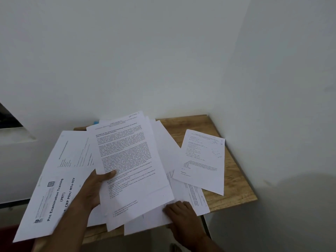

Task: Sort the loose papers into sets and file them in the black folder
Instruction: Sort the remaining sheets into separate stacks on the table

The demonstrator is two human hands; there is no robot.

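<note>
Left hand (91, 190) pinches papers (127, 160) (right hand (180, 213) too)

Single view, head-worn, wide-angle. Vantage: above the near edge of the worktop (236, 188), facing forward and down.

Pitch shallow: the white wall (145, 51) fills the upper half of the frame, and the worktop sits only in the lower half. The corner where that wall meets the side wall (291, 88) runs up right of centre.

Range close: left hand (92, 190) and right hand (181, 217) enter from the bottom edge, forearms cut off. Bold print on the nearest papers (127, 160) is legible.

The worktop's edges run at a slant across the frame.
</note>
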